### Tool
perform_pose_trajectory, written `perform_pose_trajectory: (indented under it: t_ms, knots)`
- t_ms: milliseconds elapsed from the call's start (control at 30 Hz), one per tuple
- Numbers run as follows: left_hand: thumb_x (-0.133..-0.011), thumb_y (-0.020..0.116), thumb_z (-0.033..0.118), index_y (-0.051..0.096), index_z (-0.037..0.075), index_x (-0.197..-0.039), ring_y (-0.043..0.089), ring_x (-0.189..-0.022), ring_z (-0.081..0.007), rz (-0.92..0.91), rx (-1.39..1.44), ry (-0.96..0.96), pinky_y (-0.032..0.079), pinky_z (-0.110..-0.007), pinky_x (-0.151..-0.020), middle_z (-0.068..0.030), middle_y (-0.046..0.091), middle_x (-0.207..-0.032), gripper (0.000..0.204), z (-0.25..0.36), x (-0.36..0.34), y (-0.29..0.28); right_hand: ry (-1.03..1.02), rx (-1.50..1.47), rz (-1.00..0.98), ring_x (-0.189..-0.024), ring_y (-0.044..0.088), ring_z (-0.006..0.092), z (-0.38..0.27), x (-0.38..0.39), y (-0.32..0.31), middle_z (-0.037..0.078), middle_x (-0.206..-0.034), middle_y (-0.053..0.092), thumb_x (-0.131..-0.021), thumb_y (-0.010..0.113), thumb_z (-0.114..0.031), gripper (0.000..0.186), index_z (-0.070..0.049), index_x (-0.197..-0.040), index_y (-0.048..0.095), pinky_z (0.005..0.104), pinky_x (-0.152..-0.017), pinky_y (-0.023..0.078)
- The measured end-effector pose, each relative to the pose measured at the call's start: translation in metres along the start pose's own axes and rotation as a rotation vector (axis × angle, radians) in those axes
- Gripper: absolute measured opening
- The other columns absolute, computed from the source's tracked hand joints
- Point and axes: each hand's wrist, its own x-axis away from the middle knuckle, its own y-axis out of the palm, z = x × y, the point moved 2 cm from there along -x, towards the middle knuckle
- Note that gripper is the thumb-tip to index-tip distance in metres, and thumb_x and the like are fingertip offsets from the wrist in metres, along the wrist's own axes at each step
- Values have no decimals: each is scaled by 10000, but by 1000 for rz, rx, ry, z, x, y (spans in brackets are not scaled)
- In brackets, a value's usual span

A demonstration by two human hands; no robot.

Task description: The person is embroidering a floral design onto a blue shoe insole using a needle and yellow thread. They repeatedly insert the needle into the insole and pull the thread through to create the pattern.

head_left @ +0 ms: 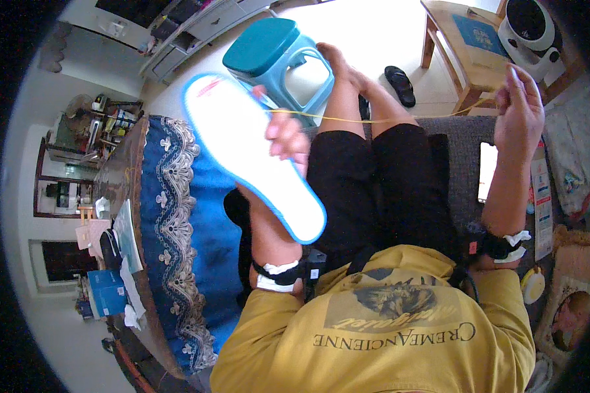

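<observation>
A white shoe insole [237, 134] with a blue stitched edge is held up in front of my left side, tilted, with its toe end up and to the left. My left hand [287, 139] grips it by its inner edge; the fingers lie over the white face and the thumb is hidden. A yellow thread [347, 120] stretches from the insole across above my knees to my right hand [519, 108]. That hand is raised at the right, with its fingers closed on the thread's end. Whether a needle is there is too small to tell.
Beyond the insole stands a teal plastic stool [269, 49]. A wooden table [478, 56] at the far right bears a white appliance [530, 29]. A black slipper [400, 86] lies on the floor. To my right, a white phone-like slab [487, 171] rests on the grey couch [462, 147].
</observation>
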Motion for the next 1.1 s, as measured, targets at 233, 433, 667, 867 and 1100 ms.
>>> perform_pose_trajectory:
  t_ms: [233, 433, 667, 867, 1100]
  knots:
    - [-762, 366, 718, 337, 60, -1303, 432, -619, -126, -159, 266, -409, 375, -274, -564, -56, 434, -778, 852, -74, -4, 8, -564, 602, -653, -562, 562, 128, -63, 91, 87, 85, -707, 590, -832, 527, -1, 107, 4, -928, 575, 238, -511, 448]
    - [-796, 257, 727, 489, 19, -844, 422, -552, -119, -204, 381, -508, 376, -241, -496, -43, 426, -648, 746, -97, -6, 9, -749, 519, -784, -534, 588, 211, -60, 100, 95, 65, -629, 589, -741, 574, 37, 132, 17, -872, 571, 286, -514, 466]
    - [-846, 282, 599, 486, 4, -943, 457, -634, -124, -284, 396, -510, 394, -240, -554, -65, 454, -764, 636, -96, -8, -2, -780, 567, -810, -526, 579, 199, -63, 103, 96, 54, -614, 577, -733, 580, 34, 121, 25, -854, 568, 282, -501, 452]
    - [-862, 325, 486, 460, 3, -1032, 478, -725, -123, -281, 372, -488, 407, -240, -617, -81, 458, -887, 529, -97, -9, 0, -798, 552, -799, -521, 575, 191, -63, 103, 97, 46, -611, 576, -732, 581, 36, 128, 32, -860, 570, 283, -500, 451]
    - [-882, 374, 354, 430, 2, -1136, 503, -831, -122, -239, 295, -407, 421, -240, -691, -99, 463, -1031, 438, -91, -10, 3, -812, 566, -822, -532, 578, 196, -64, 102, 97, 49, -616, 576, -724, 588, 32, 141, 33, -863, 570, 293, -512, 458]
